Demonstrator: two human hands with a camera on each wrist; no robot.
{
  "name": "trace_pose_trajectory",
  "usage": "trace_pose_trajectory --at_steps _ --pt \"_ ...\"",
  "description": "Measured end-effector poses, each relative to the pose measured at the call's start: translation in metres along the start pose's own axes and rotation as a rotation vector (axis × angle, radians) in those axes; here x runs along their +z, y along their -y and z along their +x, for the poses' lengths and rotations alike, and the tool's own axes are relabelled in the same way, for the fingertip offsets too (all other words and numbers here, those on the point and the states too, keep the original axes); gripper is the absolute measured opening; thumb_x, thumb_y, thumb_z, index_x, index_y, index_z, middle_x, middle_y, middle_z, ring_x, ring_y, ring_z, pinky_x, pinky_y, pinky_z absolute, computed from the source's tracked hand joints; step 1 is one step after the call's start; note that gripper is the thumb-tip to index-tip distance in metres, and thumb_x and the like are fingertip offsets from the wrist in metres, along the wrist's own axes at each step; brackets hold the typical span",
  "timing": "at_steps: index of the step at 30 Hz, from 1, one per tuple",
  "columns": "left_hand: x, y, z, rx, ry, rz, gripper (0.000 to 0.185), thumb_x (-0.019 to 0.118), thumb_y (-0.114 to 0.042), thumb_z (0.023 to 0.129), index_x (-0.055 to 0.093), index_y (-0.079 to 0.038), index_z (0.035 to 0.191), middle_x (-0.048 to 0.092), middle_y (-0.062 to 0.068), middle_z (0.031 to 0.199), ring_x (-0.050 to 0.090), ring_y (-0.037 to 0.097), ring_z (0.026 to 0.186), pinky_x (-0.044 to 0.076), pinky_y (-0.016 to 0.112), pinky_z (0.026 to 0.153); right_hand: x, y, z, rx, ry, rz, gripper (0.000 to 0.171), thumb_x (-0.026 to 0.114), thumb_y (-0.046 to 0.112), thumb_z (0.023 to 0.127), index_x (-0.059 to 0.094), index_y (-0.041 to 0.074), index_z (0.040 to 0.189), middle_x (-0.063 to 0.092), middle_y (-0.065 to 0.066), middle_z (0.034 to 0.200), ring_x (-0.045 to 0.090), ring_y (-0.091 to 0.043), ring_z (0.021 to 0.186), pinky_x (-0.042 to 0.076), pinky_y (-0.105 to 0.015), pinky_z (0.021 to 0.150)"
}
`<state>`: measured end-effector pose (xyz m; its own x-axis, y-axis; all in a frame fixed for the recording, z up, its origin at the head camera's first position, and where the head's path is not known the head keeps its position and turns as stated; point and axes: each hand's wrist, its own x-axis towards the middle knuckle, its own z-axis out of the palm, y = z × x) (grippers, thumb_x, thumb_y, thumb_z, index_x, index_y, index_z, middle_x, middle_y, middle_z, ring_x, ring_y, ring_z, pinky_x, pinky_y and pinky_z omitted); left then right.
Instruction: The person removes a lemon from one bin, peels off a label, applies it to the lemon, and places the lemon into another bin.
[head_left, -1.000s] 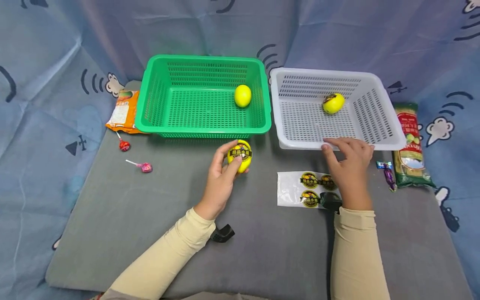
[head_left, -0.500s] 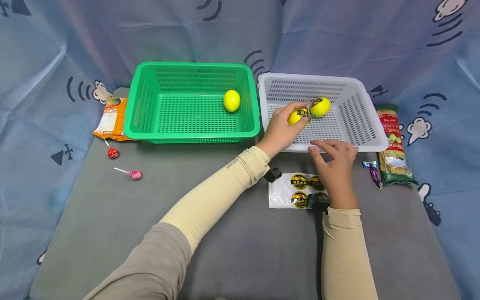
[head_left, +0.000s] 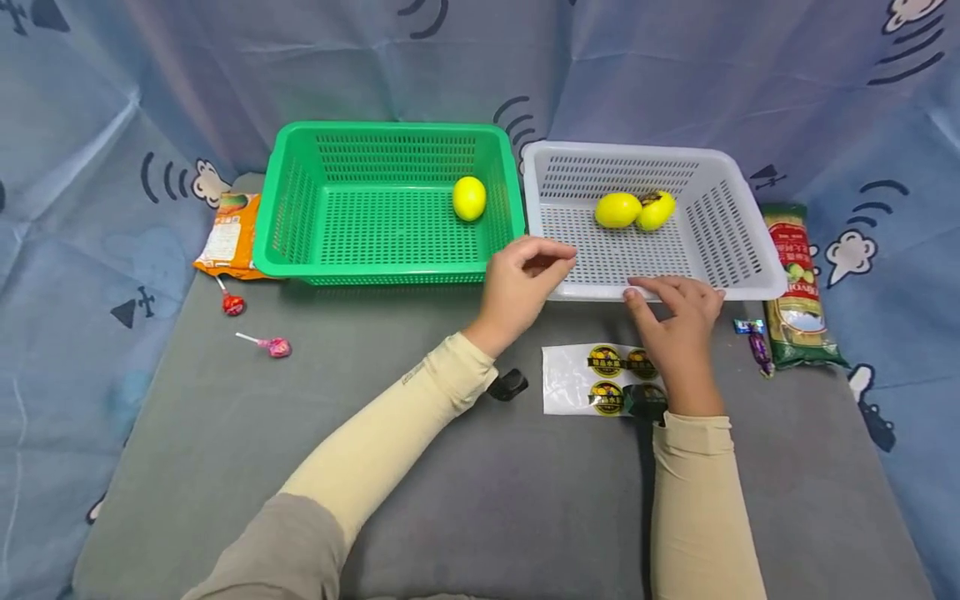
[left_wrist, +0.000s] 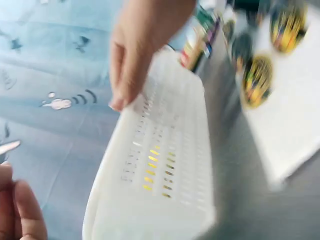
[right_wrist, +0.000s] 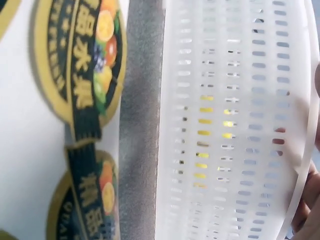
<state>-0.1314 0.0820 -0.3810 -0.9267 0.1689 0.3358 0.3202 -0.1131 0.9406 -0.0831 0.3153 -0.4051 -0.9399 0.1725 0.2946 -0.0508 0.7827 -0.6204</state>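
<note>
My left hand (head_left: pixel 528 279), holding nothing, hovers by the white basket's near left corner, its fingers loosely bent. My right hand (head_left: pixel 678 321) grips the near rim of the white plastic basket (head_left: pixel 750 287), fingers over the edge and thumb at the front. Inside that basket two oval yellow lemon-like fruits lie touching: the left fruit (head_left: pixel 617 210) shows no label, while the right fruit (head_left: pixel 656 212) has a dark sticker on top. Yellow shows through the basket's slots in both wrist views. A single plain yellow fruit (head_left: pixel 469 198) sits in the green basket (head_left: pixel 390 269).
A sheet of round fruit stickers (head_left: pixel 566 379) lies before the white basket, partly hidden by the right hand. Two lollipops, a red one (head_left: pixel 233 304) and a pink one (head_left: pixel 279 347), and an orange packet (head_left: pixel 228 237) are left. Wrapped candy (head_left: pixel 760 350) and a green-red packet (head_left: pixel 802 292) are right.
My left hand carried a stickered yellow fruit into the white basket, let it go beside the other fruit, and drew back to the left. My right hand has stayed on the rim.
</note>
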Motion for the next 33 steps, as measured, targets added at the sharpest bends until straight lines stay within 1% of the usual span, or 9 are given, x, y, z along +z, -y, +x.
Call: trace_pose_trajectory --at_steps 6,11,15,18,23,26,28,31,33 --pt "-0.05 -0.002 -0.063 -0.117 -0.068 -0.108 0.012 0.077 0.008 0.092 0.076 0.011 0.103 0.074 0.02 0.103 0.072 0.019 0.091 0.06 0.03 0.085 -0.012 0.015 0.01 0.004 0.067 -0.045 0.03 0.07 0.019 0.104 0.075 0.0 0.126 0.062 -0.024 0.131 0.034 -0.044 0.14 0.003 -0.058 0.124" --pt "-0.079 0.005 -0.106 -0.247 -0.145 -0.118 0.012 0.076 0.009 0.091 0.076 0.011 0.102 0.073 0.017 0.101 0.072 0.015 0.088 0.058 0.024 0.081 -0.005 0.054 0.019 -0.059 0.069 -0.007 0.032 0.07 0.016 0.102 0.072 -0.002 0.129 0.058 -0.023 0.145 0.039 -0.045 0.14 0.025 -0.061 0.116" --pt "-0.09 0.013 -0.12 -0.303 -0.182 -0.131 0.012 0.075 0.011 0.091 0.075 0.013 0.103 0.073 0.019 0.102 0.071 0.012 0.088 0.058 0.023 0.081 0.026 0.101 0.028 -0.133 0.099 0.048 0.034 0.073 0.019 0.101 0.073 0.004 0.132 0.049 -0.018 0.157 0.033 -0.043 0.147 0.029 -0.062 0.117" --pt "-0.093 0.019 -0.126 -0.32 -0.193 -0.132 0.012 0.074 0.012 0.091 0.074 0.014 0.103 0.073 0.02 0.102 0.071 0.011 0.088 0.058 0.024 0.082 0.059 0.128 0.03 -0.172 0.156 0.014 0.037 0.075 0.026 0.101 0.073 0.008 0.133 0.039 -0.022 0.164 0.029 -0.047 0.15 0.03 -0.063 0.119" --pt "-0.101 0.024 -0.132 -0.338 -0.2 -0.119 0.014 0.074 0.01 0.093 0.073 0.014 0.106 0.073 0.021 0.105 0.071 0.017 0.091 0.059 0.026 0.083 0.1 0.146 0.016 -0.178 0.215 -0.104 0.036 0.074 0.032 0.102 0.076 0.007 0.128 0.034 -0.031 0.164 0.03 -0.051 0.15 0.031 -0.061 0.121" --pt "-0.112 0.014 -0.123 -0.285 -0.206 -0.084 0.016 0.075 0.006 0.094 0.073 0.013 0.109 0.073 0.019 0.107 0.07 0.018 0.094 0.058 0.025 0.084 0.107 0.149 0.011 -0.159 0.222 -0.113 0.034 0.074 0.033 0.103 0.078 0.007 0.124 0.036 -0.03 0.163 0.031 -0.048 0.149 0.032 -0.059 0.12" --pt "-0.121 -0.001 -0.104 -0.205 -0.222 -0.044 0.017 0.076 0.004 0.095 0.073 0.012 0.11 0.073 0.016 0.108 0.069 0.021 0.095 0.057 0.027 0.085 0.107 0.151 0.011 -0.161 0.232 -0.099 0.034 0.075 0.033 0.102 0.078 0.007 0.123 0.037 -0.031 0.162 0.032 -0.048 0.149 0.032 -0.06 0.12" --pt "-0.134 -0.029 -0.054 -0.132 -0.208 0.069 0.02 0.076 -0.001 0.096 0.075 0.005 0.115 0.073 0.011 0.117 0.069 0.026 0.101 0.057 0.034 0.09 0.107 0.155 0.014 -0.17 0.247 -0.101 0.033 0.075 0.034 0.102 0.079 0.007 0.122 0.037 -0.032 0.162 0.032 -0.049 0.148 0.032 -0.06 0.12" --pt "-0.137 -0.043 -0.01 -0.177 -0.163 0.116 0.025 0.076 -0.007 0.098 0.076 -0.003 0.123 0.071 0.006 0.126 0.068 0.026 0.109 0.055 0.038 0.095 0.106 0.156 0.015 -0.164 0.26 -0.1 0.033 0.075 0.033 0.102 0.079 0.007 0.121 0.037 -0.032 0.162 0.031 -0.05 0.148 0.032 -0.06 0.12"
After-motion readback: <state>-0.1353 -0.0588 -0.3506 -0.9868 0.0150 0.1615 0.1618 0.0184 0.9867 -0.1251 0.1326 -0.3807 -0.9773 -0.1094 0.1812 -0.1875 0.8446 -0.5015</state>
